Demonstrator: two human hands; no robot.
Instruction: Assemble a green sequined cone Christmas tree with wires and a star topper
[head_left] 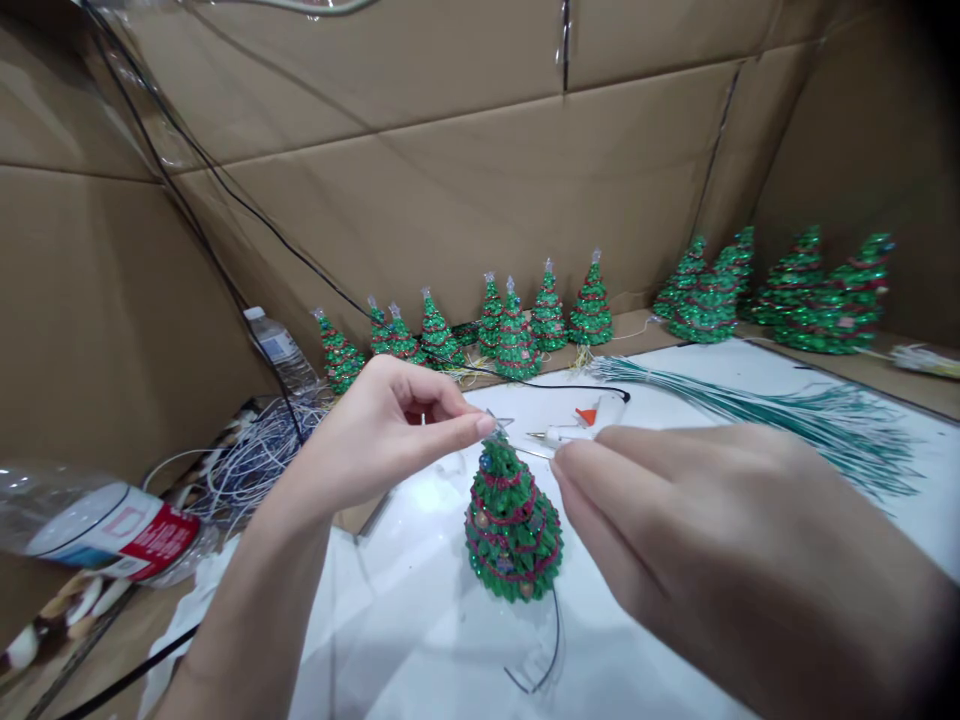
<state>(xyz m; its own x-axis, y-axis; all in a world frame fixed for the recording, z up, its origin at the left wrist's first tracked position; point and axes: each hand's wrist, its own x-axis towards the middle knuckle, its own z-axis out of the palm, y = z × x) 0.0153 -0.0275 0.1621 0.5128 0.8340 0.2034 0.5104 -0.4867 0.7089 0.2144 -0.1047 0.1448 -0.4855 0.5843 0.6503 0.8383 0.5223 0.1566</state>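
A small green glittery Christmas tree point(513, 525) with red garlands stands on the white table top point(420, 620), a thin dark wire trailing from its base. My left hand point(390, 425) pinches a clear star topper point(498, 424) at the tree's tip between thumb and forefinger. My right hand point(720, 540) hovers close at the tree's right, fingers curled together near the top; I cannot tell whether it holds anything. A white hot glue gun point(589, 422) with an orange trigger lies just behind the tree.
A row of finished trees point(517, 325) lines the cardboard back wall, with more trees point(787, 290) at the right. A bundle of green wires point(787, 410) lies on the table. White wires point(255, 460), a water bottle point(281, 350) and a lying bottle point(97, 525) sit at left.
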